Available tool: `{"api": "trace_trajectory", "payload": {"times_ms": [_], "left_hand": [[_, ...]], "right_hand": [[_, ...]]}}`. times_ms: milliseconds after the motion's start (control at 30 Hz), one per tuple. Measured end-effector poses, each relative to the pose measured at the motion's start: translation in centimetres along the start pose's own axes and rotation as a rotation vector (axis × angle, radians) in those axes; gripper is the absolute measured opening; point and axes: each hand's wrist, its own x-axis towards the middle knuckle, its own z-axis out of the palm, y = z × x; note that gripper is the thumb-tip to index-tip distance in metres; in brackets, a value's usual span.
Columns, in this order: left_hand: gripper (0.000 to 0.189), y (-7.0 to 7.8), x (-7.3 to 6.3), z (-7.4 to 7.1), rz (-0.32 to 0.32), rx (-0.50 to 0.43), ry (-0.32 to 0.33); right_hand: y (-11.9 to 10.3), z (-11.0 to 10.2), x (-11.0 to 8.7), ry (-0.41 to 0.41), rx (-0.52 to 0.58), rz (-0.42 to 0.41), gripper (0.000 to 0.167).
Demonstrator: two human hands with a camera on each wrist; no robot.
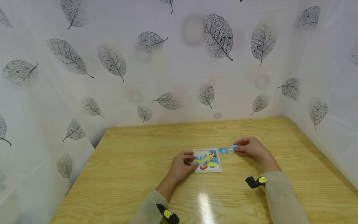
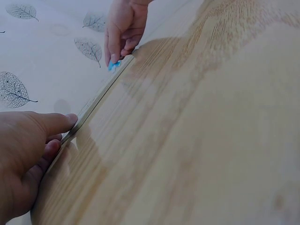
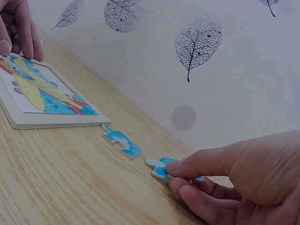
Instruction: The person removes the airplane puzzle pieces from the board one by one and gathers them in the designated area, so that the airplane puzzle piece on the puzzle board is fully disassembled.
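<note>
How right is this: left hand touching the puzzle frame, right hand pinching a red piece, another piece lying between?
Colour's wrong: the right wrist view shows the right hand pinching a blue-and-white piece. Left hand touching the puzzle frame, another piece lying between: correct.
</note>
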Motion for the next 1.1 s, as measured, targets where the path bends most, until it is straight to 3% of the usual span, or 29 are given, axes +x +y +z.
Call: {"api": "trace_trajectory", "payload": {"times_ms": [467,800,1100], "left_hand": [[0.03,0.0,-0.2,-0.1,-0.015,0.006,-0.002],[0.03,-0.1,0.0,0.1,-0.003,-0.001,0.012],[0.03,0.1,-0.1,0.0,-0.004,-0.004,0.006]], "right_hand": [[0.0,0.5,0.1,0.062,-0.106,0.001,0.036],[-0.2,0.3,0.3,0.049,-0.041,-0.014,0.047],[-1.1,1.7,0.5,-0.041,-0.008,-0.044,0.043]]}}
